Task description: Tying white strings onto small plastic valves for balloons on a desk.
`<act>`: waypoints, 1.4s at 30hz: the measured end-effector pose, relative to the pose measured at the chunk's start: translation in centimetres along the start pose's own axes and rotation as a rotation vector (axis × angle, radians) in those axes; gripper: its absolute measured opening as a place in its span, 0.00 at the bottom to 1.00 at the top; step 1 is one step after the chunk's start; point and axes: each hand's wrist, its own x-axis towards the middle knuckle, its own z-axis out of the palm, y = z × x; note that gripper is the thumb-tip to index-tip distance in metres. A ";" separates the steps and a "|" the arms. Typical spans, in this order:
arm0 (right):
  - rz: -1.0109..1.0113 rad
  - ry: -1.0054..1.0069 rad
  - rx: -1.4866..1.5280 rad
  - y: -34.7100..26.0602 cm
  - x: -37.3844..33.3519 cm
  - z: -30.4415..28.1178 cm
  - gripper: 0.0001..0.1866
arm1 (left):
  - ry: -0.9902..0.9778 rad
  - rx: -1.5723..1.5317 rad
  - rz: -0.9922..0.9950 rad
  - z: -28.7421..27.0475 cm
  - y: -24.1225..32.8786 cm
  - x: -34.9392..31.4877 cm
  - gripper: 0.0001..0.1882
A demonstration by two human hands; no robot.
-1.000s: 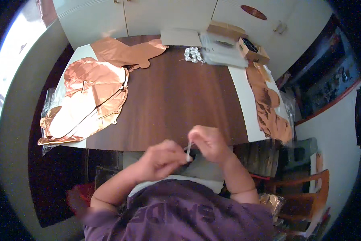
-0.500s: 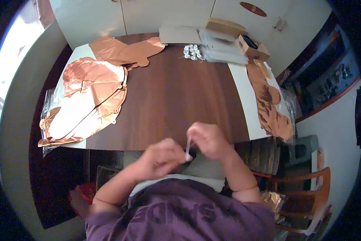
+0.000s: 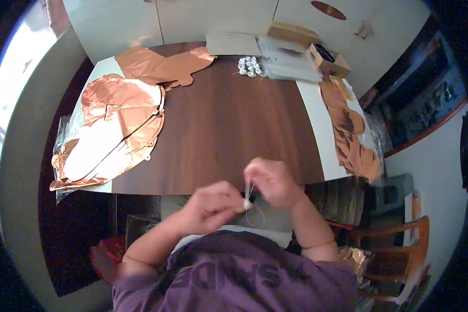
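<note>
Pinching a small white piece between the fingertips of the left hand, the person holds it just off the near edge of the counter, above the lap. Right hand sits just beside it, fingers closed on a thin pale thread or ribbon that runs down to the white piece and loops below it; both hands are curled nearly closed, fine-pinch grip. Judged step: working the thread at or through the small white piece, mid-manipulation, not yet finished since the loop hangs slack. Next move likely calls for steady opposed tension, the left holding the piece fixed while the right draws the thread; exact threading point is too small to tell. On the counter, well apart from the hands: flat copper foil balloon shapes at the left, another copper foil sheet at the right, a cluster of small white pieces at the far edge, and cardboard boxes near them.
</note>
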 end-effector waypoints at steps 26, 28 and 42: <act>-0.153 -0.304 0.015 0.8 -1.7 2.2 0.06 | 0.146 0.175 -0.136 -1.6 -0.6 1.3 0.07; -0.250 -0.347 0.053 -0.6 -1.7 1.4 0.06 | 0.064 0.177 -0.135 -1.1 -1.7 0.1 0.07; -0.231 -0.378 0.028 0.8 -1.9 2.3 0.08 | 0.195 0.043 -0.209 -0.8 -0.8 0.7 0.04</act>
